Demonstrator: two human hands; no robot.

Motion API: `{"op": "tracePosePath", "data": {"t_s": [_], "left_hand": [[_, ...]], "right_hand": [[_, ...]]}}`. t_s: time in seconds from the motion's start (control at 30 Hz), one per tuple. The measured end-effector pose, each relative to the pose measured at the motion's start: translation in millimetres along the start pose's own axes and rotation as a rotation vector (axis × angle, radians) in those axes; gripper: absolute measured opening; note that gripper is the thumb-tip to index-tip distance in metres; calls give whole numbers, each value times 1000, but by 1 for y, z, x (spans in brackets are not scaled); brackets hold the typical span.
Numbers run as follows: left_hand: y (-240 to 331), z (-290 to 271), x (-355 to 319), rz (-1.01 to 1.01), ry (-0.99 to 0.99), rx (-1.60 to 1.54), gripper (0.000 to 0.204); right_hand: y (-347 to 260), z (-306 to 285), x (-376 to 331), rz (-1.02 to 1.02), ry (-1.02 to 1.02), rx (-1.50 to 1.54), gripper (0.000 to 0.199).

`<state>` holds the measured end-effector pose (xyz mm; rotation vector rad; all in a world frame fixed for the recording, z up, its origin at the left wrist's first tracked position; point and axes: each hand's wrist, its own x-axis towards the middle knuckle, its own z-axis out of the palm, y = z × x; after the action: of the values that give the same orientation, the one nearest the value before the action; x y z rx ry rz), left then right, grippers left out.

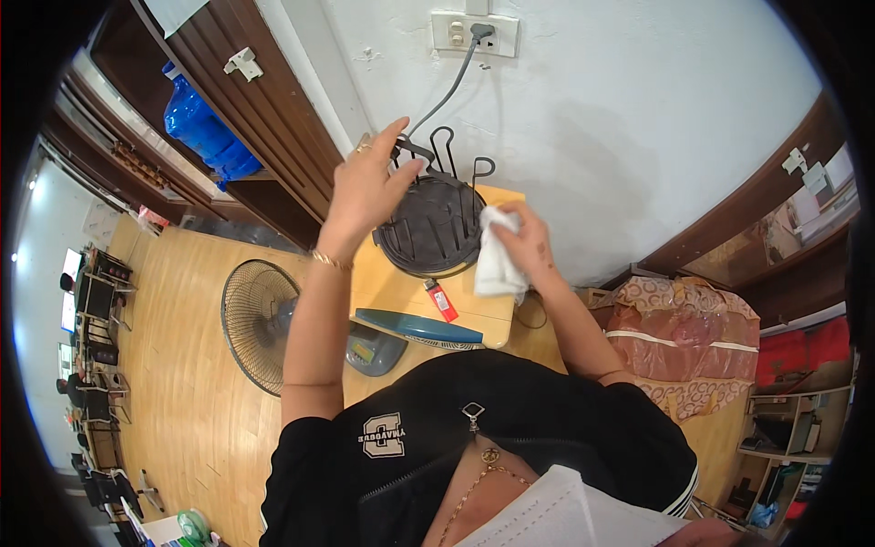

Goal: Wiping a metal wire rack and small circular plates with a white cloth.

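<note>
A round black rack (428, 228) with ribs and upright looped wire rods lies on a pale yellow box-like unit (501, 314), whose near edge has a curved blue panel. Above the rack's left rear edge, my left hand (369, 187) has its thumb and forefinger spread around a dark looped piece; whether they touch it is unclear. To the right of the rack, my right hand (529, 242) is closed on a folded white cloth (497, 260). A red lighter (441, 301) rests on the unit just in front of the rack.
Behind, a grey cord (447, 96) runs from a wall socket (456, 34) down behind my left hand. A fan (264, 324) stands left of the unit. A large patterned bag (679, 337) sits to the right, and a blue water bottle (205, 128) stands at the far left.
</note>
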<state>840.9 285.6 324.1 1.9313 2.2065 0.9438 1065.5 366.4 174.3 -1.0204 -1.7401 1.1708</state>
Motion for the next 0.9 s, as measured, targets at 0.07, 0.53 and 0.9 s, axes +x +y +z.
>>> {"op": "tracePosePath", "data": {"t_s": [0.07,0.53,0.9], "left_hand": [[12,19,-12,39,113,119,58],[-6,25,-22,203,219,119,73],[-8,29,-18,230,257,115,68]], "right_hand": [[5,0,24,-109,53,-83,24],[17,6,-4,-286,-188,-171,22],[-29,26,52,-160,-262,603,32]]}}
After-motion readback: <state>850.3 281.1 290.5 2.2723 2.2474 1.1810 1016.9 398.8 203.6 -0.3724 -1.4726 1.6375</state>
